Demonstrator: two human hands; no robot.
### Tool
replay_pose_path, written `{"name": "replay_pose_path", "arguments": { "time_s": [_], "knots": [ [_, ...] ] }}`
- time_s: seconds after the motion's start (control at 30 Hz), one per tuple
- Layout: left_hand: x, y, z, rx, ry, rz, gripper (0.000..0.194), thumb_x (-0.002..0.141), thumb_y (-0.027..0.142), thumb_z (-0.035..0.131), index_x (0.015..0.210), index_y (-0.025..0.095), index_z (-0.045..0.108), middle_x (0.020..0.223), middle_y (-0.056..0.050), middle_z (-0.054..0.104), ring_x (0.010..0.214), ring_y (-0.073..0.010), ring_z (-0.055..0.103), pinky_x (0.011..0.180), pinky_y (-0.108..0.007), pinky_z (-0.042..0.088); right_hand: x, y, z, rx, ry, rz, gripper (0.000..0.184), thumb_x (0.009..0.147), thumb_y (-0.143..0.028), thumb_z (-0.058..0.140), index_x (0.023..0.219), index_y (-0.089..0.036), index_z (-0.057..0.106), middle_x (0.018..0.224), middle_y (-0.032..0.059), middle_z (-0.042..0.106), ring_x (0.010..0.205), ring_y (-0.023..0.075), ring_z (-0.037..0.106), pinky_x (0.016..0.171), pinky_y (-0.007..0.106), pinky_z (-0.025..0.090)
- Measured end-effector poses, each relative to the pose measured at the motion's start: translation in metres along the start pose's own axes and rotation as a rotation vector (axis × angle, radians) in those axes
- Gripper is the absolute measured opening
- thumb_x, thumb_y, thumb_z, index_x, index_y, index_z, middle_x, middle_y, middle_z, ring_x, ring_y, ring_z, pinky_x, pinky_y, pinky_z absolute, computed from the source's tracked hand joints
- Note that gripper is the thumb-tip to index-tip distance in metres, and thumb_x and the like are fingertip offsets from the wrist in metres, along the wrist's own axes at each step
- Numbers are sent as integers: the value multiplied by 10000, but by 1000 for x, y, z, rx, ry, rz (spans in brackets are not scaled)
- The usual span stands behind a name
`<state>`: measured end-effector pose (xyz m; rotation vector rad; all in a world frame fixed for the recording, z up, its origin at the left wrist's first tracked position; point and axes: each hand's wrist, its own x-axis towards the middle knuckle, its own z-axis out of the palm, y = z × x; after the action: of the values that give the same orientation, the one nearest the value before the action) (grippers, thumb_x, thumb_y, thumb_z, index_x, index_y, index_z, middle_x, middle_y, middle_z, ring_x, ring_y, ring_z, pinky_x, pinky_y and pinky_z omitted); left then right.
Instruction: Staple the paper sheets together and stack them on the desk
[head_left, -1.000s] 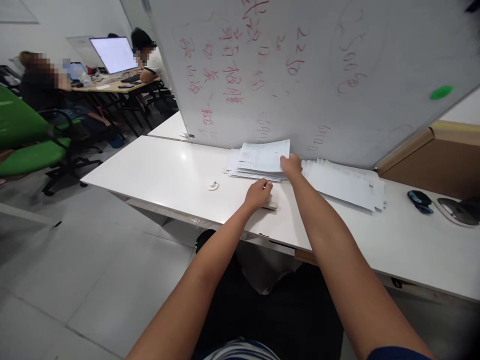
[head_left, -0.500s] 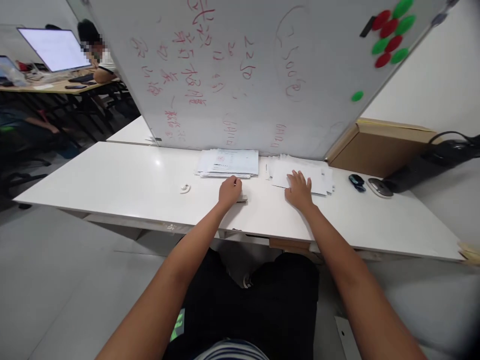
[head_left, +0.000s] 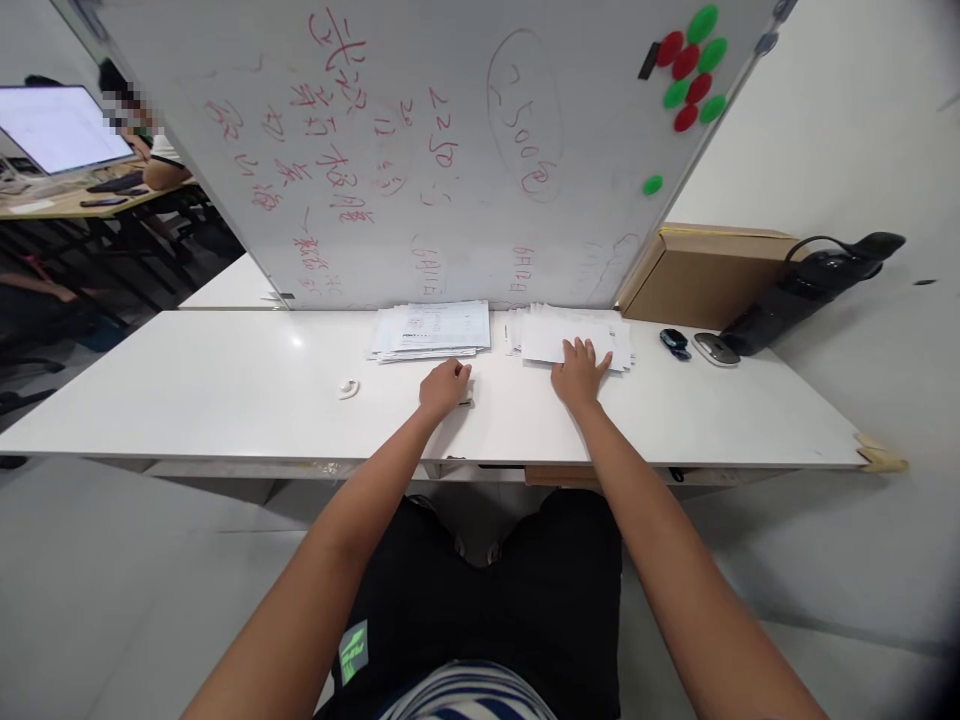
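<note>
My left hand [head_left: 444, 386] is closed over a small, pale object [head_left: 467, 394] that looks like a stapler. Most of it is hidden beneath my fingers, and only one end shows at the right. Just behind that hand lies a stack of printed papers [head_left: 442, 326]. Fingers spread, my right hand [head_left: 579, 372] rests on the near edge of a second stack of white papers [head_left: 551, 333], whose sheets are slightly uneven. Nothing is gripped in my right hand.
A whiteboard [head_left: 465, 230] stands along the back of the white table [head_left: 247, 400]. A white earphone-like item [head_left: 349, 388] lies at left. To the right are a watch [head_left: 675, 343], a mouse [head_left: 716, 349], a dark bottle [head_left: 795, 295] and a cardboard box [head_left: 697, 280]. A person [head_left: 161, 165] sits at far left.
My view has turned and levelled, so the table's contents appear further left. Both hands keep much the same places, the left over the stapler-like object and the right on the white papers.
</note>
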<state>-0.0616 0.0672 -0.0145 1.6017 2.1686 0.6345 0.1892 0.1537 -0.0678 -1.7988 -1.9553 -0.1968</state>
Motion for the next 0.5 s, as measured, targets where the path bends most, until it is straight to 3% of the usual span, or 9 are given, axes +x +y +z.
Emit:
{"name": "replay_pose_path", "arguments": {
  "time_s": [0.17, 0.37, 0.5],
  "knots": [
    [1, -1, 1, -8, -25, 8, 218, 898, 433, 447, 820, 255, 547, 920, -9, 679, 796, -203, 596, 653, -292, 385, 0, 3, 3, 40, -56, 40, 438, 822, -158, 380, 1222, -181, 557, 1359, 122, 511, 1272, 269, 386, 1061, 643, 87],
    [0, -2, 0, -15, -20, 32, 200, 903, 409, 438, 854, 260, 562, 939, -9, 676, 811, -197, 598, 665, -288, 391, -1, 3, 0, 41, 47, 105, 353, 865, -161, 345, 1074, -184, 629, 955, 108, 678, 958, 246, 544, 1038, 529, 180],
    [-1, -2, 0, -11, -20, 31, 193, 900, 406, 443, 845, 259, 553, 937, -6, 675, 807, -200, 597, 664, -292, 391, -1, 2, -2, 57, 73, 141, 351, 877, -165, 350, 1113, -163, 609, 929, 119, 681, 918, 246, 559, 1001, 473, 228]
  ]
}}
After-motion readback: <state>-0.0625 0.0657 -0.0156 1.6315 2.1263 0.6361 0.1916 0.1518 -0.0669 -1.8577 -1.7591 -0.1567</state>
